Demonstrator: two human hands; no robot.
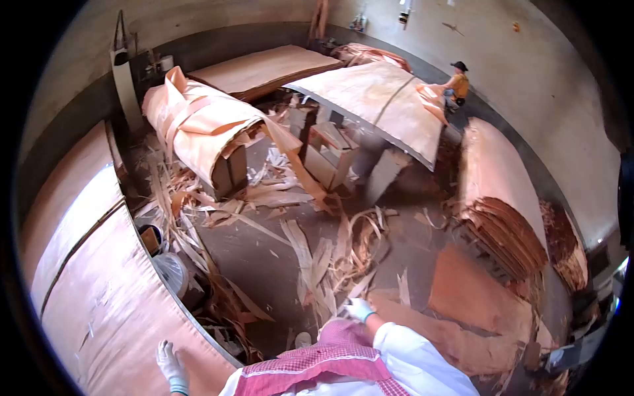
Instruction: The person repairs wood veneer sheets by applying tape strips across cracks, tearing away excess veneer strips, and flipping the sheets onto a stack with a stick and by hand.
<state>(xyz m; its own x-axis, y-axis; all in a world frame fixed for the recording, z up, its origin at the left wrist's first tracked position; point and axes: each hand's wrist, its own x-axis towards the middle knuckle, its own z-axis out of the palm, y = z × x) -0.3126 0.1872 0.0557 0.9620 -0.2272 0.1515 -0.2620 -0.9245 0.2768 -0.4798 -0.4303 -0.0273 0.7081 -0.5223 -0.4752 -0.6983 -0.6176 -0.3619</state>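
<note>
My left hand, in a pale glove with a green cuff, is at the lower left over the near end of a long table covered with a veneer sheet. Its fingers are apart and nothing is in them. My right hand, gloved the same way, is in front of my checked apron, above the floor scraps. Its fingers look bent, and a small dark thing seems to show at their tips, too small to name.
Veneer scraps litter the floor. A veneer-covered bundle stands at the back left, a sheet-topped table beyond. A stack of sheets is on the right. A person in yellow crouches or sits by the far wall. A bucket stands beside the left table.
</note>
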